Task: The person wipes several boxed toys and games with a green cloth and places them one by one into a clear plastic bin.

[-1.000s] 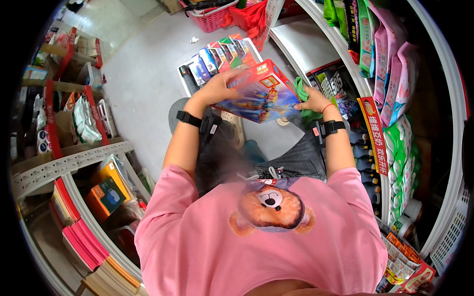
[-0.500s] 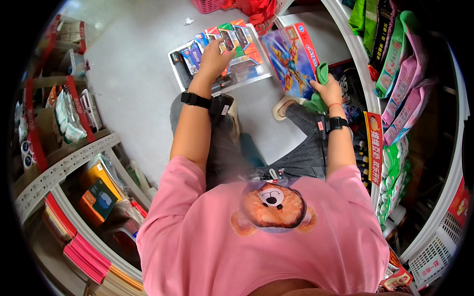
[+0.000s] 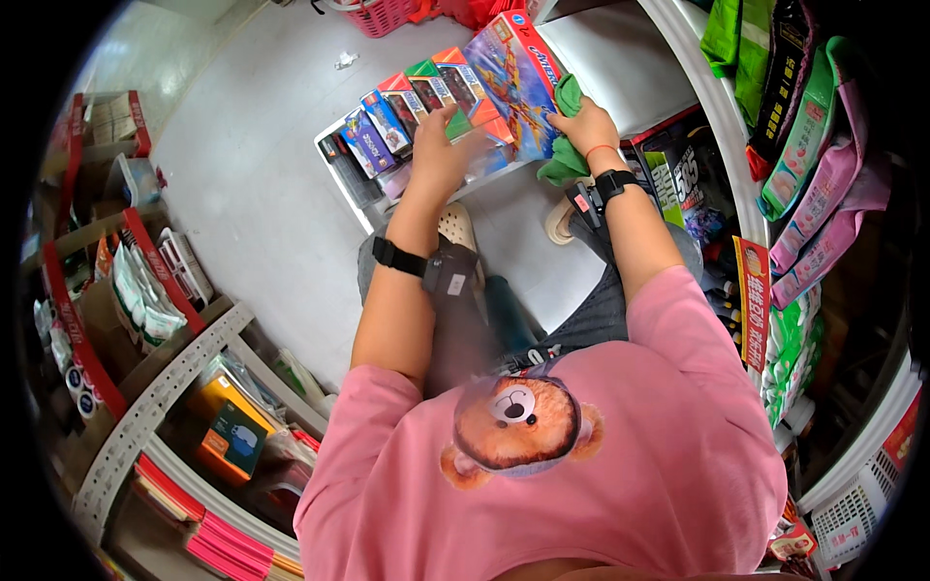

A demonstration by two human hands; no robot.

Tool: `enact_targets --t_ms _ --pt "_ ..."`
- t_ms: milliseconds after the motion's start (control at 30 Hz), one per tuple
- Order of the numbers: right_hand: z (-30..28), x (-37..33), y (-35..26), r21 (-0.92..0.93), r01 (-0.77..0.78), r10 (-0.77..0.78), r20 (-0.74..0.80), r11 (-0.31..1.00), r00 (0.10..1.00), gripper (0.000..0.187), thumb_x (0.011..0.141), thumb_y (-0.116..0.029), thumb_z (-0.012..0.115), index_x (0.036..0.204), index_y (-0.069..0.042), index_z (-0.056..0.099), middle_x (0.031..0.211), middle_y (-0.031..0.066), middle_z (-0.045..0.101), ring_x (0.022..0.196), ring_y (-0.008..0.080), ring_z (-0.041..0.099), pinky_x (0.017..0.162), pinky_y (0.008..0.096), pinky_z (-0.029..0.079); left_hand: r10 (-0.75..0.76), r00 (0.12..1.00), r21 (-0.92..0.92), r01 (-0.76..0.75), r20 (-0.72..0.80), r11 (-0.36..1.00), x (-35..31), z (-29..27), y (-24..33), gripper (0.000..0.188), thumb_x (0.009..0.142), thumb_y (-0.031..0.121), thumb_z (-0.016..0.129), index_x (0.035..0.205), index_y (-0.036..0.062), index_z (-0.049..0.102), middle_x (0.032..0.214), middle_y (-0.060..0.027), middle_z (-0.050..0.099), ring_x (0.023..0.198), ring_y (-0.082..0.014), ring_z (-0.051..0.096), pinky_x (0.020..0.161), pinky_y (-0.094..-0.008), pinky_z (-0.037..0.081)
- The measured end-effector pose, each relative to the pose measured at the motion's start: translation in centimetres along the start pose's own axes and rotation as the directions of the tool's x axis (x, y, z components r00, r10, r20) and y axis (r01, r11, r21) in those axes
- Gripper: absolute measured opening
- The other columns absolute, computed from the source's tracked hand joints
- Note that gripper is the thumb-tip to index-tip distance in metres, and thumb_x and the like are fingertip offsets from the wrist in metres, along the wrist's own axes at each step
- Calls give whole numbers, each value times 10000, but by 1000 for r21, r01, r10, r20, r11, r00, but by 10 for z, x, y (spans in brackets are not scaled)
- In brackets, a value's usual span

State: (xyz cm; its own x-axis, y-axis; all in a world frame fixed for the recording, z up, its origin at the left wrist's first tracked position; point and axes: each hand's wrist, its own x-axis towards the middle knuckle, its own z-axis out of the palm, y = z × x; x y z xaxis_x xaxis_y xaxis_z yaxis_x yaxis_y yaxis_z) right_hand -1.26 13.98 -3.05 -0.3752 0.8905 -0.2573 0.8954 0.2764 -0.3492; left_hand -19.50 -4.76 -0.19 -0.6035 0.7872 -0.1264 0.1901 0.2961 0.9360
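Observation:
A white tray (image 3: 351, 200) on the floor holds a row of small boxed toys: orange-and-green window boxes (image 3: 433, 85), a purple box (image 3: 367, 142) and a blue box (image 3: 387, 121). Over the middle of this row is my left hand (image 3: 441, 160), its thumb blurred and apart from the fingers, with nothing seen in its grasp. My right hand (image 3: 589, 128) grips the near right edge of a larger toy box (image 3: 509, 82) with robot artwork and a red side. That box overlaps the tray's right end. A green cloth (image 3: 565, 163) is bunched in the same hand.
Shelves with packets and folders (image 3: 228, 547) curve along the left. On the right hang pink and green packages (image 3: 819, 208), above a lower shelf of dark boxes (image 3: 683, 184). A pink basket (image 3: 373, 16) stands at the far side. My shoes (image 3: 457, 225) are close to the tray.
My right hand has carried the larger toy box leftward and away from me, against the row in the tray. My left hand has shifted slightly right and toward me. The whole view has turned a little.

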Motion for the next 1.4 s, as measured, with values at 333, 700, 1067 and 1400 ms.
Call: enact_targets --t_ms 333,700,1067,1400 --pt "39 7 -27 -83 -95 102 90 992 991 611 687 -499 740 1077 -46 611 1002 214 656 958 348 638 814 439 513 10 1000 13 -10 28 1000 -2 6 4 567 756 288 719 1195 -37 566 1145 -236 589 1123 -343 532 958 -402 413" --pt "84 3 -34 107 -64 51 114 992 992 484 797 -481 663 1071 -83 639 1104 175 611 994 363 602 844 433 494 -60 995 72 54 78 996 0 -3 14 549 808 274 681 1246 -24 535 1260 -202 542 1217 -303 477 1019 -377 359" --pt "111 3 -51 88 299 -306 83 950 949 394 789 -194 660 1170 -141 572 1169 145 571 1028 342 591 873 440 482 -95 995 116 91 34 989 -2 -14 2 543 792 284 698 1227 -6 552 1232 -193 549 1176 -301 496 980 -373 389" --pt "105 21 -93 60 120 -130 203 991 970 588 752 -396 691 1109 35 511 1054 248 622 957 395 630 815 459 514 -72 996 207 58 58 977 0 -16 -5 563 793 296 704 1251 13 541 1254 -191 531 1180 -299 476 971 -364 382"
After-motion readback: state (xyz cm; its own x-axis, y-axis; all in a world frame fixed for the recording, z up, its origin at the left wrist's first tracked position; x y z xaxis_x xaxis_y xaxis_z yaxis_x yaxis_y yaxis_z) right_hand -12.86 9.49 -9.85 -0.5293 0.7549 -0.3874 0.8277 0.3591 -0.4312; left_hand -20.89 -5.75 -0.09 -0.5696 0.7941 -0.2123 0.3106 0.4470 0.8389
